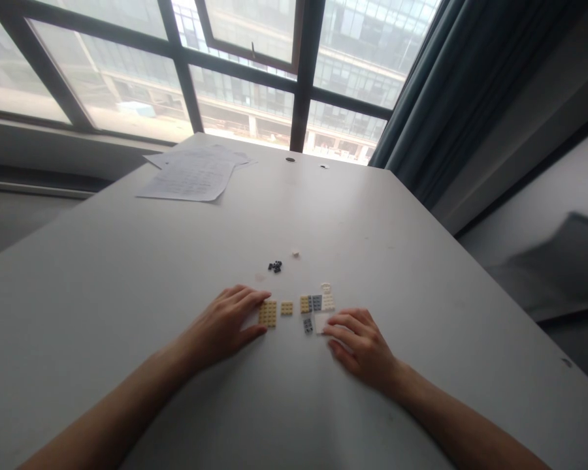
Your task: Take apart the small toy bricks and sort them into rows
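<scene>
My left hand [236, 320] has its thumb and index finger at opposite edges of a tan studded toy-brick plate [268, 314], which lies on the table. Beside it is a smaller tan plate [287, 308]. My right hand [360, 339] rests its spread fingertips on the edge of a smooth white tile [321, 322], with the thumb apart below. Above that tile, a tan piece [304, 304], a blue-grey plate [316, 302] and a white studded plate [328, 301] sit side by side. A dark grey piece [308, 326] lies left of the tile.
Farther off are a small pile of black pieces [276, 266] and a tiny white piece [295, 254]. A pale, arched piece [326, 286] lies behind the white plate. Printed papers [186, 176] overlap at the table's far left. Windows and a dark curtain [451, 85] stand beyond.
</scene>
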The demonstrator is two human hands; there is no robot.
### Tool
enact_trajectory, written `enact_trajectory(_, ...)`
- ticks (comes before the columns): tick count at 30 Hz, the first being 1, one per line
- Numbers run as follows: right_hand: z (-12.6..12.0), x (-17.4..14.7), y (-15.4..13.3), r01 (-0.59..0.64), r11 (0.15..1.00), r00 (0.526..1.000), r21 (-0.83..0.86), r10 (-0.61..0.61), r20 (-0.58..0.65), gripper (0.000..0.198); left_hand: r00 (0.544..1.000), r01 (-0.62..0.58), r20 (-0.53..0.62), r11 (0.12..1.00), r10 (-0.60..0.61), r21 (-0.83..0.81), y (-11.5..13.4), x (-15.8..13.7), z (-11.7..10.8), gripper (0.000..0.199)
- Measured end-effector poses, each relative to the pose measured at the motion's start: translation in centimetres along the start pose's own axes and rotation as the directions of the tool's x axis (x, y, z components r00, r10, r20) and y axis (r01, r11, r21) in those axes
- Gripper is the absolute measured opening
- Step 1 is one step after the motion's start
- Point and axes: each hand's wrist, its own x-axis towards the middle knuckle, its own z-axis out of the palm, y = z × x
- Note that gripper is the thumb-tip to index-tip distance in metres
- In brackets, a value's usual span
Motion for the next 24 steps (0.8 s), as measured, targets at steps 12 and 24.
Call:
enact_trajectory(12, 0.18, -0.03, 0.04, 0.044, 0.998, 0.995, -0.051, -0.04, 0.089, 0.021, 1.0, -0.005, 0.004, 1.0, 0.005, 0.008, -0.03, 0.07, 0.33, 0.043)
enact_trajectory(24, -0.11, 0.01, 0.1, 0.022, 0.998, 0.999, -0.064, -0.019, 0.049, 0.017, 1.0, -0.008, -0.004, 1.0, 0.008, 0.002, 0.18, 0.05, 0.06, 0.045)
